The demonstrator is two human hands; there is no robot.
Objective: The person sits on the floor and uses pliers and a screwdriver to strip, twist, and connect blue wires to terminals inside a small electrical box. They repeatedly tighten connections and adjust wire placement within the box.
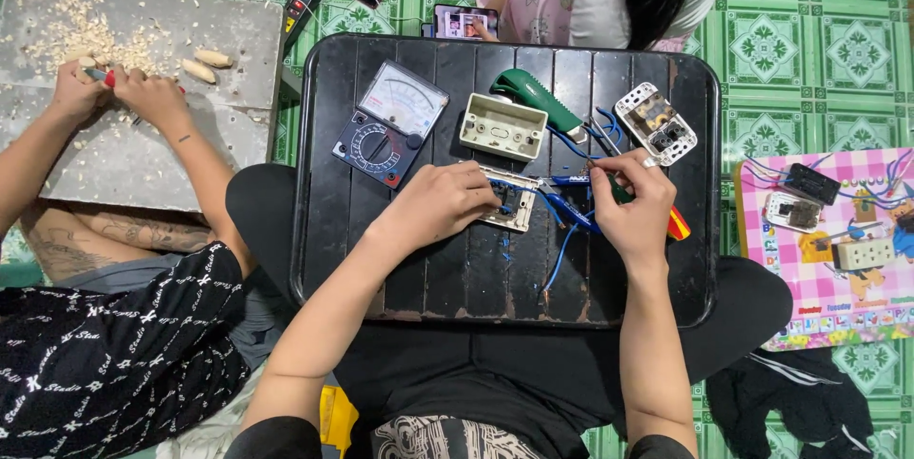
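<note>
Socket plate [514, 209], cream-coloured, lies mid-tray under the left hand [446, 204], whose fingers press it down. Right hand [636, 202] is closed around a screwdriver [666, 216]. One black tray [400, 269] also carries one analog multimeter [390, 123], one cream box [503, 126], one green-handled cutter [533, 97].

Hidden under the hands, cut at the edges

The left hand [446, 204] covered most of the white socket plate [515, 212], so its face could not be read. The right hand [636, 204] hid the handle of the tool it gripped; only a red-and-yellow end [678, 225] showed. The blue wires [562, 254] were too thin to trace where they joined. The pink patterned board [862, 321] ran off the right edge, and the meter's dial [405, 102] was too small to read.
</note>
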